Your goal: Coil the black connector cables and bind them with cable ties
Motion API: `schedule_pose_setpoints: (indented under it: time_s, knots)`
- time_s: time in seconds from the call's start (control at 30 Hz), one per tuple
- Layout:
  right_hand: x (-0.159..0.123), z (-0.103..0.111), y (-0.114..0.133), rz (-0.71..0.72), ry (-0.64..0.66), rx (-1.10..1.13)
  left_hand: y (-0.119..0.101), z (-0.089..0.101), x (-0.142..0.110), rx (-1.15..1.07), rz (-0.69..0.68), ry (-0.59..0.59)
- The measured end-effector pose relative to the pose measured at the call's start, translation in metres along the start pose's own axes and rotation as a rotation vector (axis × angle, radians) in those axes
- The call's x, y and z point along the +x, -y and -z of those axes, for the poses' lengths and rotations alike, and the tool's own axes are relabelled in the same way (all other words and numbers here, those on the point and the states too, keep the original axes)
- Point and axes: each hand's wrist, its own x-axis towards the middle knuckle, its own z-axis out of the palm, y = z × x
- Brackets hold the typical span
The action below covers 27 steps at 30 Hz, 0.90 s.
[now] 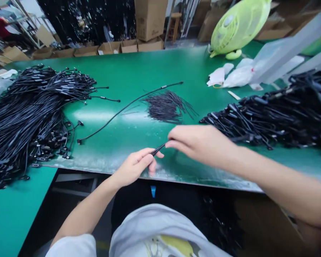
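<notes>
Near the front edge of the green table, my left hand [136, 165] is closed around a black cable [158, 149] that looks folded into a short bundle. The fingers of my right hand [195, 140] pinch its other end, up and to the right; the tips are partly hidden. Just beyond my hands lies a pile of thin black ties [164, 107]. A single long black cable [123, 109], with a connector at each end, stretches across the table behind my left hand.
On the left is a large heap of black cables [21, 107]; bundled black cables [278, 110] are piled on the right. A green fan [238, 26] and white plastic bags [238, 75] stand at the back right. Cardboard boxes [109, 47] line the far edge of the table [117, 71].
</notes>
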Motion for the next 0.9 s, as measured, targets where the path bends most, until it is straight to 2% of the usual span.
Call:
schedule_pose_setpoints:
  time_s: [0.03, 0.1, 0.2, 0.3, 0.37, 0.43, 0.5, 0.57, 0.63, 0.7, 0.73, 0.8, 0.83, 0.9]
  knots:
    - [-0.004, 0.002, -0.013, -0.052, -0.033, 0.037, 0.0, -0.006, -0.001, -0.147, 0.046, 0.028]
    - [-0.015, 0.001, -0.043, -0.093, -0.039, 0.148, -0.005, -0.008, -0.004, -0.413, 0.084, -0.026]
    - [-0.039, -0.011, -0.071, -0.116, -0.067, 0.289, -0.021, 0.006, -0.012, -0.708, 0.086, -0.194]
    - [-0.06, -0.025, -0.081, -0.161, -0.199, 0.328, -0.038, 0.021, -0.023, -0.896, -0.02, -0.377]
    - [-0.069, -0.03, -0.08, -0.163, -0.303, 0.295, -0.043, 0.026, -0.027, -0.913, -0.117, -0.477]
    - [-0.075, -0.031, -0.073, -0.159, -0.401, 0.187, -0.042, 0.025, -0.026, -0.83, -0.138, -0.542]
    - [-0.081, -0.029, -0.058, -0.144, -0.471, 0.003, -0.034, 0.019, -0.018, -0.642, -0.094, -0.599]
    - [-0.087, -0.027, -0.036, -0.04, -0.462, -0.145, -0.021, 0.007, -0.007, -0.399, -0.049, -0.646]
    - [-0.092, -0.025, -0.011, 0.155, -0.321, -0.105, -0.009, -0.011, 0.003, -0.2, -0.049, -0.622]
    - [-0.09, -0.021, 0.008, 0.302, -0.163, 0.077, 0.0, -0.034, 0.008, -0.066, -0.067, -0.463]
    - [-0.086, -0.019, 0.014, 0.308, -0.132, 0.168, 0.002, -0.045, 0.009, 0.001, -0.077, -0.354]
    - [-0.073, -0.016, 0.017, 0.208, -0.176, 0.304, 0.003, -0.062, 0.007, 0.131, -0.086, -0.17]
    - [-0.066, -0.016, 0.015, 0.131, -0.245, 0.361, 0.002, -0.067, 0.006, 0.163, -0.093, -0.128]
    - [-0.051, -0.019, 0.007, -0.009, -0.42, 0.47, 0.0, -0.07, 0.007, 0.083, -0.12, -0.136]
